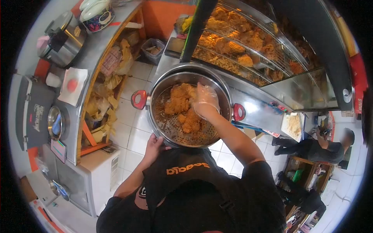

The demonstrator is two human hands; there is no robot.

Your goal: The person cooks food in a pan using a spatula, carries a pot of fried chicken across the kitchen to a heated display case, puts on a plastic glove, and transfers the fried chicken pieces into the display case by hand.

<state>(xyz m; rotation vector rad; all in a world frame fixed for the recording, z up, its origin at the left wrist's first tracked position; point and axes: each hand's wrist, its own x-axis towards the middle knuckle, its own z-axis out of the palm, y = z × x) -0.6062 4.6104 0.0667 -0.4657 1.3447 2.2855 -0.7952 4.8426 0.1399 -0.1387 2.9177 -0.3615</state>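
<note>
In front of my body is a large steel steamer pot [155, 134] with red side handles and a perforated inner basket [171, 134]. Several pieces of breaded fried chicken [179, 99] lie in it among loose crumbs. My right hand [206, 100], in a clear plastic glove, reaches inside and closes around chicken at the right of the pile; its fingertips are partly hidden. Bare, my left hand [156, 144] grips the pot's near left rim, thumb on top.
A glass display case [248, 42] of fried chicken stands beyond the pot on a steel counter [248, 99]. On the left are a counter [91, 73] with a rice cooker [66, 40] and a shelf of paper bags [107, 97]. A co-worker [326, 145] stands far right.
</note>
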